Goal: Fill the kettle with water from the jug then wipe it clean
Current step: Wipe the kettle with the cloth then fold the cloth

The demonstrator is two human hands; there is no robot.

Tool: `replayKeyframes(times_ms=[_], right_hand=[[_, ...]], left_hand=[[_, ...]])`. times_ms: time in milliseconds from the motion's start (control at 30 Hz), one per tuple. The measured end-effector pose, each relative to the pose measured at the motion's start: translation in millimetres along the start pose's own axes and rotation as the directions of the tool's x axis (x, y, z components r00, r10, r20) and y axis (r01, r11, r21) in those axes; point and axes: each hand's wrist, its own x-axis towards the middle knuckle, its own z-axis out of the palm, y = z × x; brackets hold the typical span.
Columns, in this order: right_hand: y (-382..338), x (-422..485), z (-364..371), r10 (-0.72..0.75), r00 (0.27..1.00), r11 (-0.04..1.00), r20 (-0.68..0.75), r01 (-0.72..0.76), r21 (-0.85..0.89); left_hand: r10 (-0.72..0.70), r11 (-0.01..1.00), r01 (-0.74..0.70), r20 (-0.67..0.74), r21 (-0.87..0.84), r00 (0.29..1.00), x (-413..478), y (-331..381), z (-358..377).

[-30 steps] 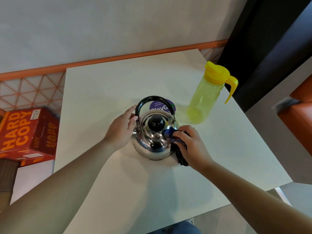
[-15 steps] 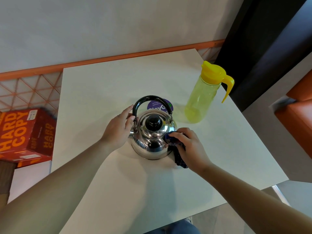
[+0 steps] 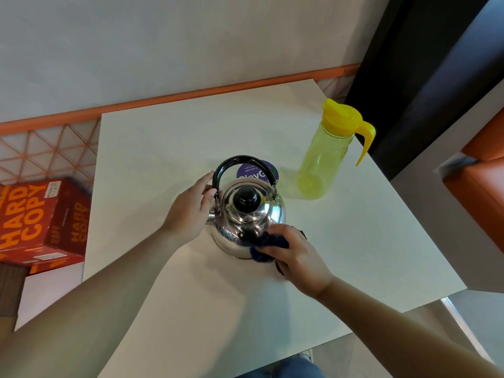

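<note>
**Kettle getting its wipe-down, jug parked off to the side**

Starting at the far left, there's a red cardboard box [image 3: 41,222] with orange "HARD COPY" lettering sitting down on the floor next to the white table [image 3: 169,148], right by an orange lattice panel [image 3: 46,151] along the wall

Moving in, the left hand [image 3: 191,208] is against the left side of the steel kettle [image 3: 249,216], fingers loosely curled, thumb and fingertips touching the base of the black handle [image 3: 242,166] where it meets the body. Looks more like steadying than a full grip

The kettle itself stands upright about mid-table, lid on with its black knob [image 3: 246,197] on top, handle arched up. Behind it you can just see a purple round sticker [image 3: 253,170] on the tabletop, partly hidden by the handle

The right hand [image 3: 297,255] is closed around a dark blue cloth [image 3: 268,245], pressing it against the lower front-right of the kettle body near the table

Further right, well apart from the kettle, the yellow-green jug [image 3: 324,159] stands upright near the table's far right edge, yellow lid on, handle pointing right. Can't tell if there's any water in it
</note>
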Motion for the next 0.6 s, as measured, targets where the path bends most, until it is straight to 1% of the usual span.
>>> replayKeyframes(times_ms=[100,200,267,333,433,533,567,600], right_hand=[[16.7,-16.1,1.2,0.14,0.99,0.99,0.035,-0.141,0.03],[35.5,-15.7,4.4,0.289,0.952,0.955,0.099,-0.279,-0.1],[42.8,-12.6,5.7,0.369,0.924,0.923,0.103,-0.351,-0.158],[41.3,-11.7,8.8,0.385,0.916,0.914,0.111,-0.362,-0.181],[28.6,-15.9,18.6,0.363,0.917,0.924,0.164,-0.331,-0.193],[16.4,-22.4,32.2,0.312,0.939,0.947,0.148,-0.294,-0.13],[15.8,-22.1,34.7,0.326,0.937,0.944,0.126,-0.316,-0.093],[17.4,-20.5,35.7,0.37,0.924,0.929,0.096,-0.367,-0.047]], left_hand=[[0.008,1.0,-0.008,0.001,-0.007,1.0,0.0,1.2,0.1],[0.009,1.0,-0.009,0.001,-0.01,1.0,-0.5,2.1,-0.2],[0.008,1.0,-0.008,-0.002,-0.018,1.0,-0.7,2.8,-0.7],[0.008,1.0,-0.008,-0.006,-0.023,1.0,-1.0,3.6,-0.4],[0.01,1.0,-0.01,-0.012,-0.02,1.0,-0.9,3.9,0.1],[0.007,1.0,-0.008,-0.017,-0.021,1.0,-0.5,3.4,0.1],[0.008,1.0,-0.008,-0.016,-0.019,1.0,-0.4,3.1,0.2],[0.007,1.0,-0.007,-0.014,-0.019,1.0,-0.3,2.9,0.1]])
